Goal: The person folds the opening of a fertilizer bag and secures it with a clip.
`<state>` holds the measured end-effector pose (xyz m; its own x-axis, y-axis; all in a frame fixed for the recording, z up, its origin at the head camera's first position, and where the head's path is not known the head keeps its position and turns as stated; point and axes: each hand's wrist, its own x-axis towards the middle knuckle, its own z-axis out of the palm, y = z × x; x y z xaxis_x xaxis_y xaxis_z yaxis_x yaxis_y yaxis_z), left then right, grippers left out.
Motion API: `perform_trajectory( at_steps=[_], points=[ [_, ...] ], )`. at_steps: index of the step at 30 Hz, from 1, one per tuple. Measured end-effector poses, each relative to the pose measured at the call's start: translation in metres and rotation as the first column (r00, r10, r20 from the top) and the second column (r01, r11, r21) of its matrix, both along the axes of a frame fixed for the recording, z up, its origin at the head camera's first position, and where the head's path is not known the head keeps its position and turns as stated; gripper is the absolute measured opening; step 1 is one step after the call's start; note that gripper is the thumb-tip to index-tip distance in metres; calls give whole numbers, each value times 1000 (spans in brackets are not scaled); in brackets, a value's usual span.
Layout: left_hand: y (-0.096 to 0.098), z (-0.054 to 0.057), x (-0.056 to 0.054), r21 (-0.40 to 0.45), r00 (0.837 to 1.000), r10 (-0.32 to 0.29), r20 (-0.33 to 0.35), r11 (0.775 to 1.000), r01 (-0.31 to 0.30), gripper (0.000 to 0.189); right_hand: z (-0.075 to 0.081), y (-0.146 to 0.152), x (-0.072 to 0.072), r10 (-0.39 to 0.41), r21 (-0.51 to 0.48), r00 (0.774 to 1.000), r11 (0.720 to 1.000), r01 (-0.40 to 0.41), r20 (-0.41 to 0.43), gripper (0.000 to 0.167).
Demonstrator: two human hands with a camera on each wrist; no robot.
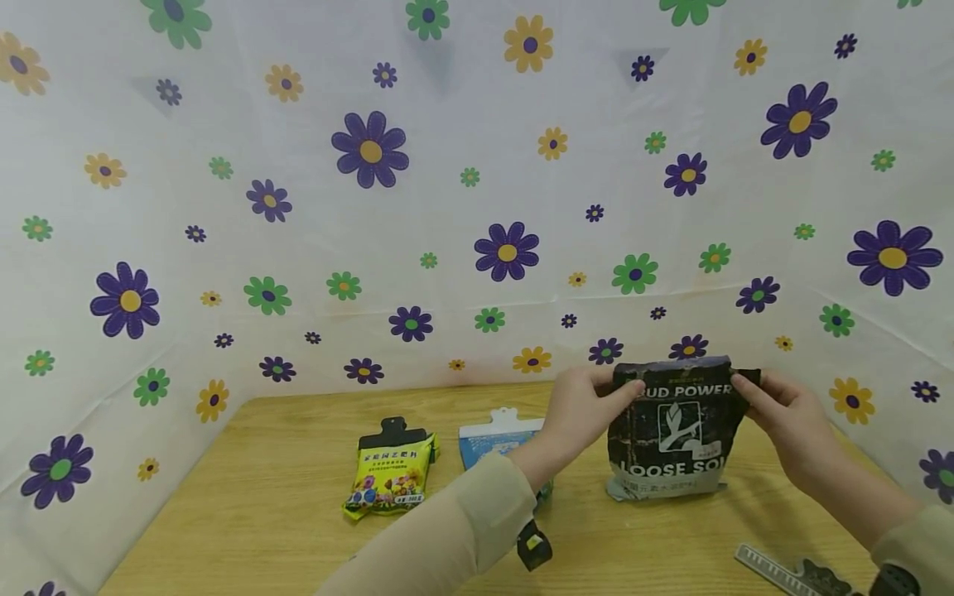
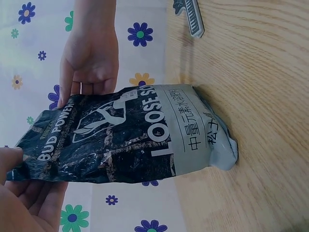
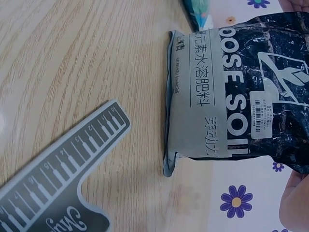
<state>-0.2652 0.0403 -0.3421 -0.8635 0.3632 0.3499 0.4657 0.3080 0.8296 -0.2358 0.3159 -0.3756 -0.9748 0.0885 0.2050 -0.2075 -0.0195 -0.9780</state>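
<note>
Upright on the table stands a black and grey bag of loose soil fertilizer (image 1: 674,434), its printed front toward me. My left hand (image 1: 581,414) pinches its upper left corner, thumb in front. At the upper right corner, my right hand (image 1: 790,422) pinches the bag's edge the same way. The top of the bag looks folded in the head view. In the left wrist view the bag's lower end (image 2: 193,130) rests by the wood. A white barcode label (image 3: 261,115) shows on its front in the right wrist view.
A yellow fertilizer bag (image 1: 391,476) with a black clip lies on the left. Beside it, a blue bag (image 1: 484,443) with a white clip is partly behind my left arm. A flat ruler-like piece with piano-key markings (image 3: 63,169) lies front right. Flower-print cloth (image 1: 447,207) surrounds the table.
</note>
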Motion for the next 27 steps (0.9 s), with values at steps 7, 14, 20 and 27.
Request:
perform_trajectory(
  at_steps=[7,14,20,27],
  points=[
    [1,-1,-1,20,1000,-2,4,1000,2,52,-3,0,0,-2,-9,1000,1000,2,3,27],
    [3,-1,0,70,999,26,48,997,-29,60,-4,1,-1,-26,60,999,998,24,44,25],
    [4,0,1,91,994,32,109,995,-42,61,-6,1,-2,-33,76,998,997,30,46,25],
    [5,-1,1,91,990,48,129,994,-60,61,-6,1,-2,-48,63,997,997,44,62,22]
  ],
)
